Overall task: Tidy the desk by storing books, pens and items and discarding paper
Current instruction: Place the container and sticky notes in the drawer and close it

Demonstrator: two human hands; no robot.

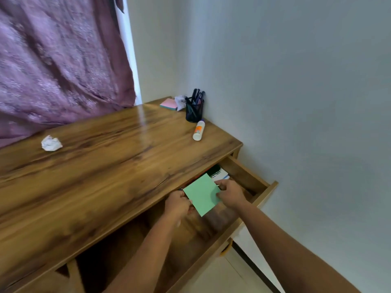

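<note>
A green book (202, 194) is held flat over the open drawer (265, 192) at the desk's right end. My left hand (177, 205) grips its left edge, and my right hand (230, 193) holds its right edge with curled fingers. Under it, inside the drawer, lies another book (219, 173) with a dark and white cover, partly hidden. On the desk top (110, 166) a crumpled paper ball (51, 143) lies at the left. A second crumpled paper (180, 102) sits at the far corner.
A black mesh pen holder (194, 112) with several pens stands at the far right by the wall. A white glue bottle (199, 130) lies in front of it. A pink sticky-note pad (168, 104) sits nearby. A purple curtain (59, 58) hangs behind the desk.
</note>
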